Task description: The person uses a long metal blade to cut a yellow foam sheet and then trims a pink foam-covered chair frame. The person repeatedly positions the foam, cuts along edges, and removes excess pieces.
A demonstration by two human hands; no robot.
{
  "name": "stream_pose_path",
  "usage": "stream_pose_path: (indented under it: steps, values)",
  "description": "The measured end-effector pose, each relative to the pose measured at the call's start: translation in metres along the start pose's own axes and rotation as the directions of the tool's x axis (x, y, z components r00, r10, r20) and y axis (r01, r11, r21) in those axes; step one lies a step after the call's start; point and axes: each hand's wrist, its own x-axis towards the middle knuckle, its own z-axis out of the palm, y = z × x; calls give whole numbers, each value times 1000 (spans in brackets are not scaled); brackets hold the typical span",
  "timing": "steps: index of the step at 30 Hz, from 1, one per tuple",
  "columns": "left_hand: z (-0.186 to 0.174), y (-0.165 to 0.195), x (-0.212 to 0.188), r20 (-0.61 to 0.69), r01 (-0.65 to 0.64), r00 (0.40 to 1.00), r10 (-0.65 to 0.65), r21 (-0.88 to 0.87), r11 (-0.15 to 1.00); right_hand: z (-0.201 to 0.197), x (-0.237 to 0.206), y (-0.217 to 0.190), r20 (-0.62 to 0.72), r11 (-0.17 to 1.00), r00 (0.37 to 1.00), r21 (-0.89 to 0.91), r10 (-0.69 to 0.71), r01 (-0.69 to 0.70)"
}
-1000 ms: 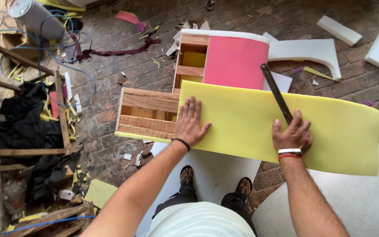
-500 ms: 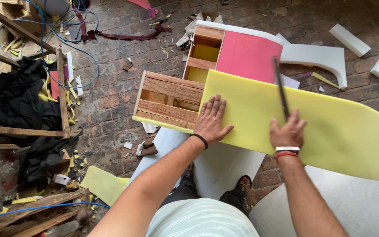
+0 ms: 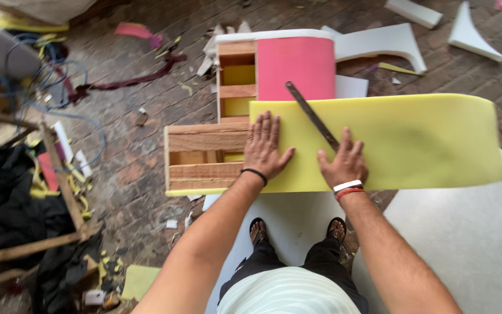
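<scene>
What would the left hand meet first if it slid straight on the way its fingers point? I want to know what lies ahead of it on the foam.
The left hand lies flat on the yellow foam sheet, fingers pointing away from the person. Just past the sheet's far edge it would probably meet the pink foam panel, near the wooden frame.

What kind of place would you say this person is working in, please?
Probably an upholstery or furniture workshop: a yellow foam sheet lies over a bare wooden frame, and foam offcuts litter the brick floor.
</scene>
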Motion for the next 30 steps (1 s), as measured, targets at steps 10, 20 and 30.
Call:
stream_pose_path:
  steps: [10, 20, 30]
  values:
    - [-10, 33, -12, 1, 21, 1000, -21, 37, 999, -32, -8, 141, 132, 604, 975, 768, 177, -213]
    - [57, 300, 47, 92, -186, 978, 185, 2, 983, -102, -22, 362, -121, 568, 960, 822, 254, -47]
    - [69, 419, 86, 218, -261, 947, 235, 104, 960, -121, 76, 382, -180, 902, 970, 372, -162, 219]
